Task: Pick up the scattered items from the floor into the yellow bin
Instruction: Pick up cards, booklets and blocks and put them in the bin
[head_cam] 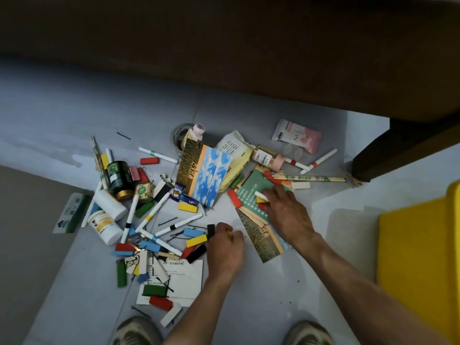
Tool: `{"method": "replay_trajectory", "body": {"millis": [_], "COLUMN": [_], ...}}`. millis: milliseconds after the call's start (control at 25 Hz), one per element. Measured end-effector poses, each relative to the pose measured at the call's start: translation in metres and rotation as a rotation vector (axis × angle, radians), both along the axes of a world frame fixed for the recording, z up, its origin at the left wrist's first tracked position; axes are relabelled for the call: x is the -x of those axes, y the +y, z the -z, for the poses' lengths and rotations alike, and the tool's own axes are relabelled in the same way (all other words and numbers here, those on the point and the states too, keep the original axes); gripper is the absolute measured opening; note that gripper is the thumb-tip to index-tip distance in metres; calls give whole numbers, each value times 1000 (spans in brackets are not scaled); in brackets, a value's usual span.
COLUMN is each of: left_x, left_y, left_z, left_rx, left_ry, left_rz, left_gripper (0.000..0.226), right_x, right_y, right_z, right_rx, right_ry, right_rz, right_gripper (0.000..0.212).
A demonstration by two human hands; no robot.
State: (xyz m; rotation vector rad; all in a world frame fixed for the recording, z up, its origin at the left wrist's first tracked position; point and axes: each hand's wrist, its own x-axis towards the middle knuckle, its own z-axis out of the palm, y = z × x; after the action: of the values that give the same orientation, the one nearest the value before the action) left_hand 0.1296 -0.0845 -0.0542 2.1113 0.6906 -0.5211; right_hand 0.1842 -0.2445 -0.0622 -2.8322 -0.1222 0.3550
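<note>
Our left hand (225, 247) pinched a black block (210, 231), fingers curled to gather small pieces; our right hand (286, 210) gripped a white block (260, 195) over cards, nearest the yellow bin (413, 257) at right.

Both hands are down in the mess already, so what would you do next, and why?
Probably lift both hands and carry the blocks to the yellow bin. The left hand already grips a black block; the right hand pinches small blocks over the green card.
</note>
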Motion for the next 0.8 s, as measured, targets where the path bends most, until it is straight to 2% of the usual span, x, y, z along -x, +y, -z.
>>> {"method": "replay_trajectory", "body": {"millis": [80, 160, 280, 360, 440, 520, 600, 720, 800], "left_x": [-18, -40, -69, -78, -80, -81, -83, -83, -80], "left_y": [4, 7, -1, -8, -14, -18, -21, -27, -28], "left_z": [-6, -6, -5, 3, 8, 12, 13, 16, 19], "left_rx": [213, 312, 316, 162, -35, -135, -156, -74, -68], "left_ry": [48, 71, 49, 1, -78, -150, -168, -125, -46], "left_rz": [-326, -431, -339, -234, -111, -40, -49, -26, 20], "left_gripper": [14, 15, 9, 11, 25, 43, 52, 37, 30], "right_x": [-5, -2, 10, 18, 22, 21, 17, 5, -4], "right_y": [5, 7, 8, 12, 10, -2, -11, -1, 8], "right_z": [6, 10, 11, 11, 10, 9, 10, 13, 14], "right_rx": [89, 152, 100, -50, -300, -468, -515, -671, -808], "right_ry": [31, 42, 97, 110, 93, 85, 104, 155, 214], "right_rz": [-18, -13, 27, 162, 562, 916, 997, 1008, 1126], "right_gripper": [34, 37, 36, 28, 19, 17, 16, 18, 22]}}
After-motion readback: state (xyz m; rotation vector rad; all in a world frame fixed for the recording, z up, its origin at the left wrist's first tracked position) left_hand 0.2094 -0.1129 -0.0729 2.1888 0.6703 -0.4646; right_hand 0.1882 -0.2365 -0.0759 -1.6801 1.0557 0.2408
